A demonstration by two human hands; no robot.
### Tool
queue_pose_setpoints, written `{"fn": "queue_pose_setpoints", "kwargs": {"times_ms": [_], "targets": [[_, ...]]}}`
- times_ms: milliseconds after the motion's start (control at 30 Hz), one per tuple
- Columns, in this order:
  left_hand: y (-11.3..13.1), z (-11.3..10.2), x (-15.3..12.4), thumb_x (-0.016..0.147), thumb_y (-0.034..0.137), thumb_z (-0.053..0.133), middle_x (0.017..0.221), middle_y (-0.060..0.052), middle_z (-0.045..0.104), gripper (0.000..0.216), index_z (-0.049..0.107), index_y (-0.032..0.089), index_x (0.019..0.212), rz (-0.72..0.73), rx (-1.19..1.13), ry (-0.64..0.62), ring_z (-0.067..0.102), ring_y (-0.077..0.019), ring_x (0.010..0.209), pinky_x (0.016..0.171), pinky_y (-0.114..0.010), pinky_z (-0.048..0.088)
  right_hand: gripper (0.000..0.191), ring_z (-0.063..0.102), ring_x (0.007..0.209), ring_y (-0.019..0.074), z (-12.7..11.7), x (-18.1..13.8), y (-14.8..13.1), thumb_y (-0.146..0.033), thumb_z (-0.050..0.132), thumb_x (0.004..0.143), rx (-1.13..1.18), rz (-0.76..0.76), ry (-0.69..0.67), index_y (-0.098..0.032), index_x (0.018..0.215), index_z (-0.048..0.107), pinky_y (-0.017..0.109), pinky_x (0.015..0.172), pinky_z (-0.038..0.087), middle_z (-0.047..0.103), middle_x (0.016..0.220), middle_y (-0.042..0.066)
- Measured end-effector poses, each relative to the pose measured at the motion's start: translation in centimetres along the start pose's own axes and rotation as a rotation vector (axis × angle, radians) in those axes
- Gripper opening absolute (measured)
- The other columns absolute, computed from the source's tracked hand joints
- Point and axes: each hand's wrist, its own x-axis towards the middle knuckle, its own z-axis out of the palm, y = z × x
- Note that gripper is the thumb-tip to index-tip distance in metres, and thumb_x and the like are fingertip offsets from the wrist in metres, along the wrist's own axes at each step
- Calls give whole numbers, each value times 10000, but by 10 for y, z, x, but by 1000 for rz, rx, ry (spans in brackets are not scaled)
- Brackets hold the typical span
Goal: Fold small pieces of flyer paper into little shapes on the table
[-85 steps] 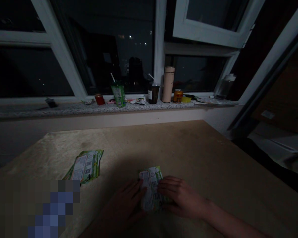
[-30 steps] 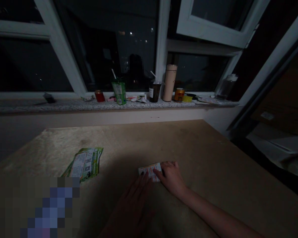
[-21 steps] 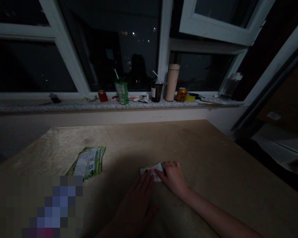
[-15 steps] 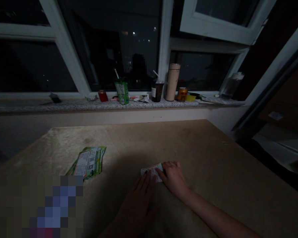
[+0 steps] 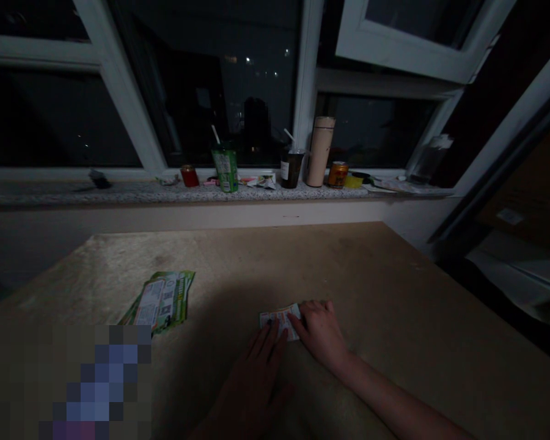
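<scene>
A small printed packet or folded leaflet (image 5: 282, 316), pale with coloured print, lies on the tan tabletop (image 5: 256, 256). My left hand (image 5: 254, 373) rests flat in shadow, its outstretched fingertips touching the packet's lower left part. At the packet's right edge is my right hand (image 5: 323, 333). Its thumb presses on the printed face while the other fingers curl beside that edge, partly hidden. To the left, several green-and-white printed packets (image 5: 165, 299) lie overlapping in a loose pile.
Blurred blocks cover the lower left corner. Behind the table, a granite windowsill (image 5: 142, 192) holds a red jar (image 5: 189, 176), a green cup (image 5: 226, 168) with a straw, a dark drink cup (image 5: 291, 169), a beige flask (image 5: 321, 153), an orange can (image 5: 338, 175) and a clear bottle (image 5: 431, 160).
My left fingers have drawn back slightly toward me, so more of the packet's print shows. My right hand stays at its edge. The camera view has shifted very slightly.
</scene>
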Motion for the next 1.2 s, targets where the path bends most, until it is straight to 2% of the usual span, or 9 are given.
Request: {"fn": "queue_pose_setpoints", "kwargs": {"times_ms": [133,333,767,1200], "targets": [[0,-2,0,921,441,472,1512,-117,214,662,207,176,1467,-2,-24,-20,214,-311,1366,1063,-485,319,262,599,834,213,-1,1,-1,-316,470,936,3,-6,1,-175,763,607,338,772,288,677,816,53],[0,-1,0,920,400,477,1521,-113,180,695,132,183,1483,8,-22,3,210,-314,1366,1060,-492,321,265,602,827,217,1,2,0,-325,473,933,-11,-9,1,-174,761,608,342,764,292,676,810,51],[-1,5,-2,920,405,485,1530,-99,137,718,95,202,1489,15,-17,23,183,-318,1373,1067,-495,309,257,597,826,219,3,1,0,-341,476,926,3,16,19,-173,777,602,338,766,305,667,806,58],[0,3,-1,934,443,450,1520,-129,164,680,159,158,1478,9,22,-5,188,-318,1371,1065,-485,314,258,598,827,227,-2,2,-2,-352,511,911,-30,39,-6,-167,760,610,341,764,303,670,808,63]]}}
